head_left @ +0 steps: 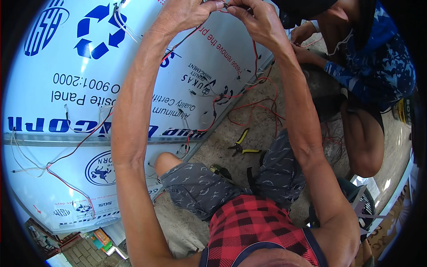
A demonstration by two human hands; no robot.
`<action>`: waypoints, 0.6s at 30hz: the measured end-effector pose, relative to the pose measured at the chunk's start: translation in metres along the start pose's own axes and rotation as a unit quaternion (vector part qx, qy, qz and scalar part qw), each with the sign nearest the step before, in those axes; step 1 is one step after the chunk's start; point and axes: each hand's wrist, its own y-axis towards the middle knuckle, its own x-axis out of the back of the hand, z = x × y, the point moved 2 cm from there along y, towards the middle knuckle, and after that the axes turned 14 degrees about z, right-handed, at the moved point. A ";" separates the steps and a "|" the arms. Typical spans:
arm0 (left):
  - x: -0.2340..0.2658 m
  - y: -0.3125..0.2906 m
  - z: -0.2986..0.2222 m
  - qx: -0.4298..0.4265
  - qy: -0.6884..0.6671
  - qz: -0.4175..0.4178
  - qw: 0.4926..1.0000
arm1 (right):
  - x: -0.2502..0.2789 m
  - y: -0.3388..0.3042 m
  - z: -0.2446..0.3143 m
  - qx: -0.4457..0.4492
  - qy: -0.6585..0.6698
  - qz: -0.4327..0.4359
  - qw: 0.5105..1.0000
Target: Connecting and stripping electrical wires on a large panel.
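Note:
My left hand [187,13] and my right hand [255,20] are raised together at the top of the view, their fingertips meeting on thin red and white wires [222,6]. Both pinch the wire ends between thumb and fingers. A red wire [255,55] hangs down from my right hand toward the edge of a large white composite panel [66,58] with blue printing. More red and white wires [66,155] lie across the panel's face. I sit with my knees bent, in grey patterned shorts and a red checked shirt.
Yellow-handled pliers [242,144] lie on the concrete floor [253,124] beside a tangle of red wire [253,107]. Another person in a blue patterned shirt [378,58] crouches at the right, hands on wires. Small boxes [100,238] sit at the lower left.

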 end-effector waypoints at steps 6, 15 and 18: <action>0.004 -0.001 0.005 0.014 -0.063 0.050 0.997 | 0.001 -0.003 -0.001 -0.008 0.018 -0.037 0.999; 0.012 -0.001 0.008 0.005 -0.177 0.126 0.976 | -0.001 -0.004 0.005 0.065 0.011 -0.070 0.995; 0.012 -0.003 0.007 0.006 -0.207 0.125 0.970 | -0.001 -0.003 0.008 0.126 -0.053 -0.094 0.986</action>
